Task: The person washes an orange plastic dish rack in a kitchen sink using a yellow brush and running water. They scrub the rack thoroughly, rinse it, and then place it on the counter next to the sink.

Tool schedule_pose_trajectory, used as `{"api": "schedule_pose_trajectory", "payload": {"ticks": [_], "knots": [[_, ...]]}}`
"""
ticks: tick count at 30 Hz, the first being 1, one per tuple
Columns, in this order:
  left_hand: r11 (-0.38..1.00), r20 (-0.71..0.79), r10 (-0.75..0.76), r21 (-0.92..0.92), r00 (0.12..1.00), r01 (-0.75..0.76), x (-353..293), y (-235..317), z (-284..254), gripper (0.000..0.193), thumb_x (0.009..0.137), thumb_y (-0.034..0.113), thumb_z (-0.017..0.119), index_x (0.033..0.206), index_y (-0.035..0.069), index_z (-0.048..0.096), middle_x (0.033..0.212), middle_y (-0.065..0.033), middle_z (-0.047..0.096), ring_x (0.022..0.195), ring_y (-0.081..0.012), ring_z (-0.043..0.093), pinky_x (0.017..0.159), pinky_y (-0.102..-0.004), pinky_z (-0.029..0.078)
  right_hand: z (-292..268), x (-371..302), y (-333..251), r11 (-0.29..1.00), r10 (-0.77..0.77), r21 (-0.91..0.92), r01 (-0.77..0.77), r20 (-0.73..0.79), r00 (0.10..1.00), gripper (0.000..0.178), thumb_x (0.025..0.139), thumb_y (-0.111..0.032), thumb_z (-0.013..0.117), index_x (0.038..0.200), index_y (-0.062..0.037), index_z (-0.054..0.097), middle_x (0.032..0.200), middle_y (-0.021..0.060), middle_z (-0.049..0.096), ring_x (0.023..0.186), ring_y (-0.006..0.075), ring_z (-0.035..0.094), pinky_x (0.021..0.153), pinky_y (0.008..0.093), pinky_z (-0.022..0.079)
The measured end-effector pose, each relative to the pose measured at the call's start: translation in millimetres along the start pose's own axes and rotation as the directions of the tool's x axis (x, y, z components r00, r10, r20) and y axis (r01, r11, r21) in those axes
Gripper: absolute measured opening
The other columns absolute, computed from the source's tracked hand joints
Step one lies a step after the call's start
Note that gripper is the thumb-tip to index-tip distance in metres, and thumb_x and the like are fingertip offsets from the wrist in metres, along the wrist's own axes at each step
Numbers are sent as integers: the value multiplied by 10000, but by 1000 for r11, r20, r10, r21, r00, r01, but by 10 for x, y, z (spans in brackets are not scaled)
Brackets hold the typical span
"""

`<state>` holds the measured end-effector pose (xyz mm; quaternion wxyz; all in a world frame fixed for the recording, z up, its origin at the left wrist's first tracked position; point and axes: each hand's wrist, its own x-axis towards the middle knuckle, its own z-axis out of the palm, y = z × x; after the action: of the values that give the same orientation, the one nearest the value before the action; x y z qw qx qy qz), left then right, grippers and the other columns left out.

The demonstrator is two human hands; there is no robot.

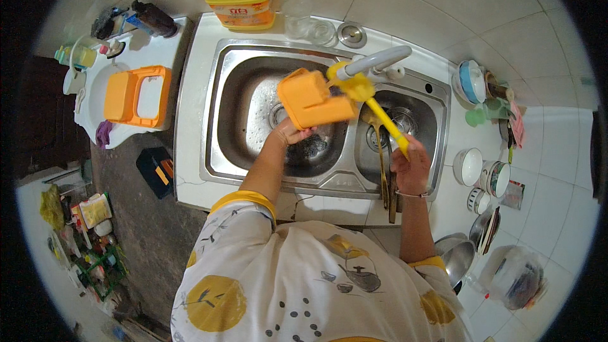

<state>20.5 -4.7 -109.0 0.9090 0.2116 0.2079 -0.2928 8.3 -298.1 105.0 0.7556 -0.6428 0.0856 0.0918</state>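
Note:
My left hand is closed on the lower edge of an orange plastic piece with raised box-like sections. It is tilted above the left basin of the steel double sink. My right hand wraps round the handle of a yellow long-handled scrubber. The scrubber's yellow head is under the grey faucet, close beside the orange piece; whether they touch I cannot tell. Long utensils lean in the right basin, near my right hand.
Behind the sink stand a yellow jug, clear glasses and a metal drain stopper. Another orange plastic frame lies on the white side surface. Bowls line the right counter. A dark bin-like box sits on the floor.

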Motion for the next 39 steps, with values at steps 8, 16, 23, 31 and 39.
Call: {"api": "schedule_pose_trajectory", "payload": {"ticks": [8, 16, 23, 31, 39], "knots": [[978, -255, 186, 137, 949, -155, -43, 137, -76, 299, 867, 73, 564, 1156, 46, 492, 849, -124, 636, 647, -172, 635, 489, -248, 532, 106, 123, -73, 972, -22, -233, 11, -46, 999, 365, 920, -245, 499, 1150, 32, 563, 684, 91, 616, 472, 97, 528, 447, 227, 434], [784, -461, 606, 486, 649, -387, -251, 243, 305, 359, 761, -1, 577, 1105, 37, 484, 1000, -90, 608, 831, -216, 635, 637, -348, 557, -14, -20, 46, 983, 8, -180, -37, -161, 987, 358, 922, -235, 518, 1163, 28, 552, 684, 81, 619, 488, 80, 504, 458, 224, 427], [805, -458, 593, 376, 662, -460, -466, 155, 631, 358, 756, 21, 650, 1069, 44, 478, 961, -56, 607, 745, -131, 604, 627, -261, 507, 22, -279, -15, 957, -136, -274, 93, -143, 980, 301, 952, -181, 472, 1155, 28, 543, 741, 96, 612, 533, 79, 512, 477, 213, 429], [613, -183, 759, 524, 625, -591, -517, 35, 645, 435, 740, -49, 619, 1149, 5, 479, 1070, -75, 591, 941, -160, 594, 811, -278, 486, 539, -64, -89, 513, -264, -798, 316, 203, 943, 259, 878, -166, 577, 1060, 14, 609, 818, 107, 647, 624, 161, 609, 562, 257, 484], [675, -249, 696, 544, 673, -497, -497, 96, 404, 400, 726, -49, 610, 1110, 0, 508, 997, -60, 616, 793, -123, 604, 650, -236, 488, 1120, 289, -384, 252, -17, -836, 488, 500, 866, 232, 802, -156, 589, 976, -11, 637, 858, 214, 635, 743, 371, 619, 668, 404, 498]]}}
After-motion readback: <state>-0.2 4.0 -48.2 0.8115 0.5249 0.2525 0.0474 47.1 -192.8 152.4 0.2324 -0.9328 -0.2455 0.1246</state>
